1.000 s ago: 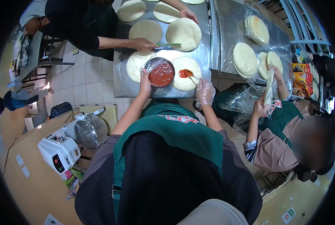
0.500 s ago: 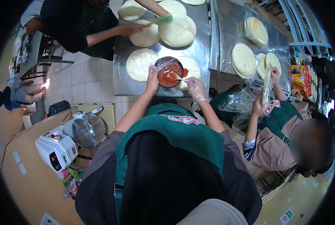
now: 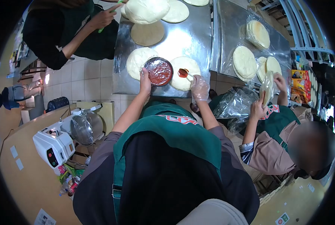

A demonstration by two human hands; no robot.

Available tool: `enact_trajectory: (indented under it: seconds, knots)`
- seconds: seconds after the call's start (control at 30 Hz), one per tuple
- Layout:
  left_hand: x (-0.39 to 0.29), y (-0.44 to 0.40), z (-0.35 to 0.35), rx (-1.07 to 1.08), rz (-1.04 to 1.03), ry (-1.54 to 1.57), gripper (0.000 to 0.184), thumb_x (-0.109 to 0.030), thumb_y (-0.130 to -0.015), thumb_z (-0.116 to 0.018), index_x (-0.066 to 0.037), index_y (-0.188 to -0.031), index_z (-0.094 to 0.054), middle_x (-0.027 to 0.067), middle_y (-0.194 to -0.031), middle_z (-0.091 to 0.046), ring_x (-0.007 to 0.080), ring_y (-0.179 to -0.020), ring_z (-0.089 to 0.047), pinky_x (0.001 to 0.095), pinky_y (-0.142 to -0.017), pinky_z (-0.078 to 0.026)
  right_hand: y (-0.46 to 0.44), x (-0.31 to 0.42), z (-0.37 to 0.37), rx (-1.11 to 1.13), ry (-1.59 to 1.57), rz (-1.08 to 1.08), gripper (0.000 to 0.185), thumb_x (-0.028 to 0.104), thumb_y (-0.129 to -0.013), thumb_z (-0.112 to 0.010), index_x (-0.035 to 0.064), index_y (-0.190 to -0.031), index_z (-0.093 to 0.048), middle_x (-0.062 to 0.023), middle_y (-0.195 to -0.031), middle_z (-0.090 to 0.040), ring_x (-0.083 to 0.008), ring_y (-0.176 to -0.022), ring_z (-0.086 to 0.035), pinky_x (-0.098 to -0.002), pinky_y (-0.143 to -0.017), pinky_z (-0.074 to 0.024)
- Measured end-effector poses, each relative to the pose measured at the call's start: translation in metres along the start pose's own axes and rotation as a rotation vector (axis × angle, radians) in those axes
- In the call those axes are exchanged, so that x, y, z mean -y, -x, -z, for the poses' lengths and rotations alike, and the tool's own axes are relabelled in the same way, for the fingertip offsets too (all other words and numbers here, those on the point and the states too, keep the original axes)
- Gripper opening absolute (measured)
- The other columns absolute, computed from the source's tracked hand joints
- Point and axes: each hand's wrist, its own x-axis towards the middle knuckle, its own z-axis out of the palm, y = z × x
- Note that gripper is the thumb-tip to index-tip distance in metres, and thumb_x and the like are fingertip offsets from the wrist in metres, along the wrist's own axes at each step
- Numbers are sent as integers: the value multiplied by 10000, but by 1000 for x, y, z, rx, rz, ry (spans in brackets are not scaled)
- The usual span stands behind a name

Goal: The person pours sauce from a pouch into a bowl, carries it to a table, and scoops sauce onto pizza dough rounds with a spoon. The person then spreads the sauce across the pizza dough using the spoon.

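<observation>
My left hand (image 3: 145, 83) grips the side of a dark round bowl (image 3: 171, 77) of red sauce (image 3: 158, 70). The bowl overlaps the right edge of a pale flat dough round (image 3: 136, 60). In a clear plastic glove, my right hand (image 3: 200, 88) is closed on the handle of a spoon (image 3: 190, 75). The spoon's head lies over a patch of red sauce (image 3: 182, 72) on another dough round (image 3: 186, 83), right of the bowl. Whether the spoon presses on the dough, I cannot tell.
More dough rounds (image 3: 176, 13) lie at the far end of the metal table (image 3: 191, 45). A co-worker's hand (image 3: 103, 19) holds a green-handled tool at upper left. On the right, another person handles a bagged stack of rounds (image 3: 267, 88). A white machine (image 3: 55, 148) stands at lower left.
The spoon has left the bowl and is now over the right dough round. The bowl has shifted left. The co-worker at upper left has drawn back, and the far rounds have moved.
</observation>
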Motion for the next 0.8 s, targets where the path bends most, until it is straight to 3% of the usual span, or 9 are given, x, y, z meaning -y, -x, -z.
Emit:
enact_trajectory:
  seconds: [0.07,0.17,0.3,0.47,0.57,0.6,0.7,0.73,0.8]
  knots:
    - [-1,0,3,14,-6,-11,748,-582,-1009,-324,59,-1394,-341,179,-1309,-521,225,-1188,-525,331,-1033,-405,4,-11,-8,-15,103,131,123,140,-890,-568,81,-919,-671,-157,-833,-648,-349,-736,-645,-462,-677,-510]
    - [-3,-1,0,9,-29,-52,769,-590,-1005,-326,66,-1407,-327,185,-1328,-507,236,-1213,-506,333,-1046,-390,-2,9,17,-69,52,1,115,126,-887,-571,75,-914,-671,-165,-831,-655,-349,-726,-644,-443,-665,-514]
    - [-1,-2,-10,14,-39,-91,796,-597,-999,-344,74,-1425,-303,205,-1361,-477,256,-1260,-464,334,-1073,-356,-16,47,59,264,-315,-303,137,169,-890,-581,74,-918,-674,-163,-860,-677,-347,-730,-646,-456,-718,-511]
    - [-15,4,-30,98,-80,-189,741,-572,-1009,-353,51,-1409,-334,195,-1333,-493,256,-1245,-468,335,-1068,-358,-16,40,19,121,-70,118,203,216,-899,-548,38,-887,-645,-183,-781,-643,-376,-853,-627,-488,-763,-480]
    - [-17,0,-34,122,-103,-205,724,-568,-1011,-351,43,-1400,-352,183,-1315,-505,249,-1227,-478,335,-1065,-362,-13,33,12,363,-247,-138,203,215,-902,-550,44,-893,-659,-188,-808,-656,-370,-830,-636,-476,-737,-481]
    - [-15,-2,-34,132,-109,-196,719,-567,-1012,-350,41,-1397,-357,179,-1309,-509,246,-1221,-481,335,-1064,-363,-11,31,15,415,-370,-275,207,216,-906,-570,45,-914,-687,-151,-784,-667,-270,-736,-644,-406,-680,-479]
    - [-12,-7,-34,130,-22,-92,712,-564,-1013,-351,37,-1395,-364,169,-1301,-515,236,-1214,-488,335,-1055,-371,-2,3,-7,442,-606,-467,201,205,-897,-610,33,-937,-707,-63,-744,-657,-129,-657,-584,-306,-616,-446]
    - [-5,-11,-32,131,-25,-75,711,-564,-1013,-351,37,-1394,-365,169,-1298,-517,235,-1210,-491,335,-1052,-375,-1,1,-6,459,-706,-584,185,188,-883,-641,24,-928,-715,11,-722,-626,-53,-647,-520,-247,-590,-412]
    - [2,-18,-31,136,-30,-40,710,-563,-1013,-353,38,-1392,-367,168,-1291,-521,232,-1200,-496,335,-1045,-382,-1,0,-2,466,-838,-643,175,176,-877,-648,19,-921,-714,18,-735,-635,-49,-649,-524,-237,-580,-402]
